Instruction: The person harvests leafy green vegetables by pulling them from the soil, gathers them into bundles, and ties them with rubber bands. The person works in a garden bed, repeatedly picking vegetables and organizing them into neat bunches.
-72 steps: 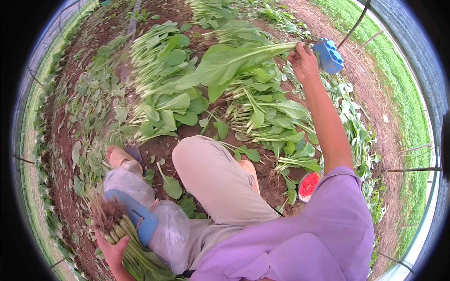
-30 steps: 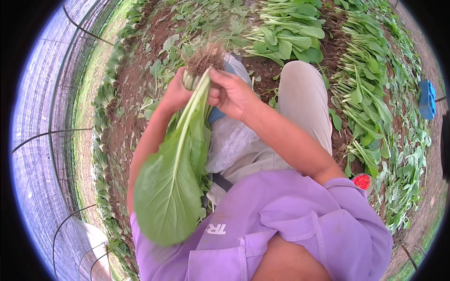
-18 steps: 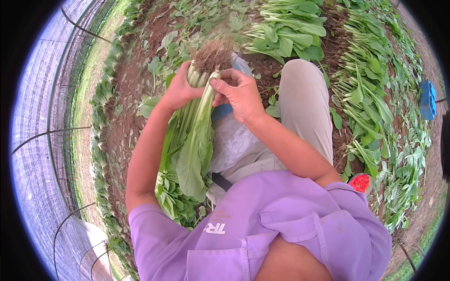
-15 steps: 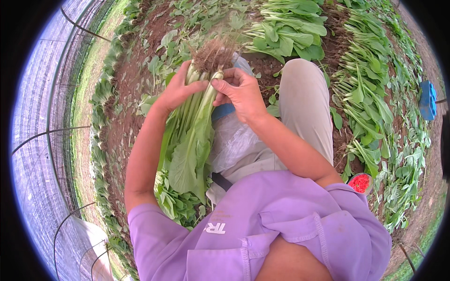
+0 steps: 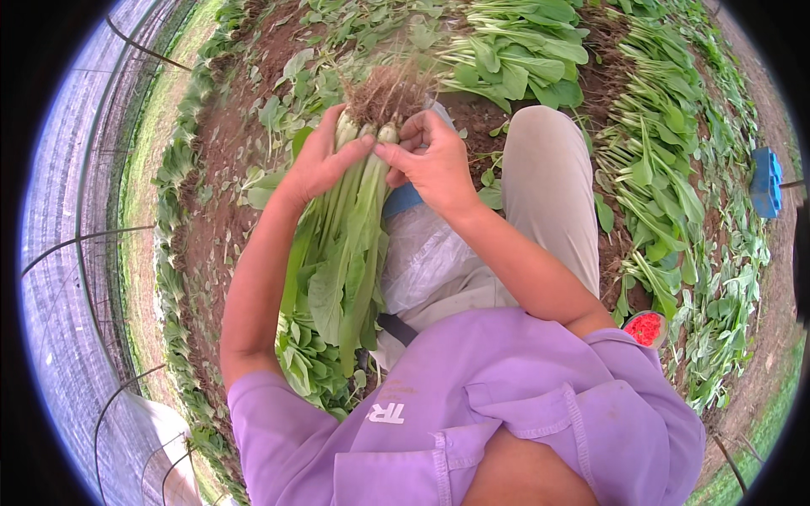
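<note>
A bunch of leafy greens (image 5: 342,228) hangs in front of me with its brown roots (image 5: 390,91) up and its leaves pointing toward my body. My left hand (image 5: 323,164) is closed round the pale stems just below the roots, its thumb across the front. On the bunch's right side, my right hand (image 5: 432,164) has its fingers curled and its thumb pressed on the stem bases, close to the left thumb tip. Its grip is partly hidden, but it is closed against the rightmost stalks. Clear plastic sheeting (image 5: 426,253) covers part of my lap beside the bunch.
Pulled greens lie in a pile (image 5: 519,51) ahead and in a long row (image 5: 654,160) at right. More greens (image 5: 308,363) lie by my left elbow. A round container of red bits (image 5: 645,329) is near my right elbow; a blue crate-like object (image 5: 766,181) stands far right.
The rightmost stalk has come in against the rest of the bunch, and its leaf has swung slightly. My right hand has shifted a little; the left keeps its hold.
</note>
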The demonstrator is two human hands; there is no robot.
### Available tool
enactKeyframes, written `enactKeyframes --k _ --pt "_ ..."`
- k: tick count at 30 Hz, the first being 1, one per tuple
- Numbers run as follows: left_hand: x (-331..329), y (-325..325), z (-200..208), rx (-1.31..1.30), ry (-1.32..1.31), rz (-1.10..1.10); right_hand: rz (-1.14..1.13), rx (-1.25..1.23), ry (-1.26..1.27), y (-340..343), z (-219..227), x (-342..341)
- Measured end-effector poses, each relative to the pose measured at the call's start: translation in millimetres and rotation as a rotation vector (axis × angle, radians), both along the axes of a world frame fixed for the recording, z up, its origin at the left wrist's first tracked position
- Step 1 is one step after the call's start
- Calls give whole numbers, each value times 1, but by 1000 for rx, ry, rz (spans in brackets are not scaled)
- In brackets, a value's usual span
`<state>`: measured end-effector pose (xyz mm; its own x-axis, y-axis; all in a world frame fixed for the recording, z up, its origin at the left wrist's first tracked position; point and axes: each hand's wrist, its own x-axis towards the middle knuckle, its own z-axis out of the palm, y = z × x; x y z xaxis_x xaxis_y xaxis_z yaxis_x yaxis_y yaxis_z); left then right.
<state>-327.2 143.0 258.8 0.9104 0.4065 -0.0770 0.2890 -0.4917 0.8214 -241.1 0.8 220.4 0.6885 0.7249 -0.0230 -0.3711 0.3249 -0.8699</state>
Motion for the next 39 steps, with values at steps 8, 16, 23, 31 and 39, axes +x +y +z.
enactKeyframes --k 8,16,23,31,39 --pt "2 -2 5 -14 15 29 -92 -24 -65 10 -8 -3" --pt "7 -6 2 176 110 53 -189 -121 -346 10 -15 2" --pt "6 -18 10 226 121 75 -370 68 80 17 -39 30" --pt "10 -23 14 121 113 38 -15 500 500 45 -13 31" --pt "13 -31 10 353 123 15 -63 439 584 48 -17 30"
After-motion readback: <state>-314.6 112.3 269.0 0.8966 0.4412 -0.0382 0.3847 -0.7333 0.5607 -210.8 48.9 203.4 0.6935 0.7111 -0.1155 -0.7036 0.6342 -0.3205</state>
